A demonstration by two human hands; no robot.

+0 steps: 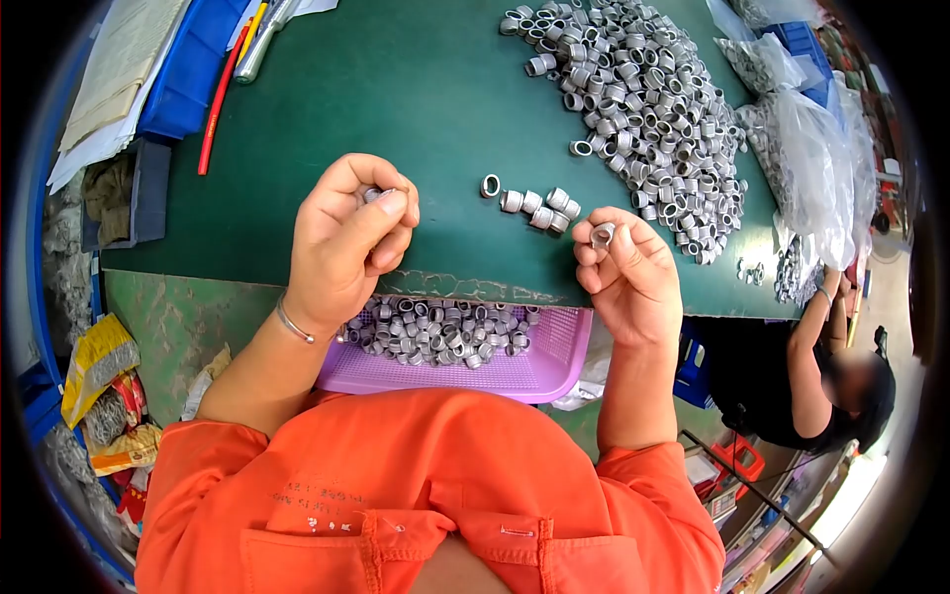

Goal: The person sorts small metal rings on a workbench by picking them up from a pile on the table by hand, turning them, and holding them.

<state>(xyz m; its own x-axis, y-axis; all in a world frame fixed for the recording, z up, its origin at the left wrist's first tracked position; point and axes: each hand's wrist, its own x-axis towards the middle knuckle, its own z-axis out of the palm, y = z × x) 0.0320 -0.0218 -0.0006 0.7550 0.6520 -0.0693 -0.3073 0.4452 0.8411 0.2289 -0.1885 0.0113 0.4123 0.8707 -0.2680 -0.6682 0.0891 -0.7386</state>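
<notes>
My left hand (351, 223) is closed above the table's near edge, with a grey metal ring (374, 194) partly showing between thumb and curled fingers. Between the thumb and fingers of my right hand (633, 267) is another short grey metal ring (602, 235), its opening turned up toward me. A small group of the same rings (542, 212) lies on the green table between my hands, and one ring (490, 185) stands a little apart. Below the table edge, a purple plastic basket (564, 361) in front of my body holds many more rings.
A large heap of rings (643, 109) covers the table's far right. Clear plastic bags (811, 148) sit beyond it, near a co-worker (821, 386). At left are a red pencil (220, 104), a blue bin (188, 79), a grey bin (150, 188) and papers (119, 74).
</notes>
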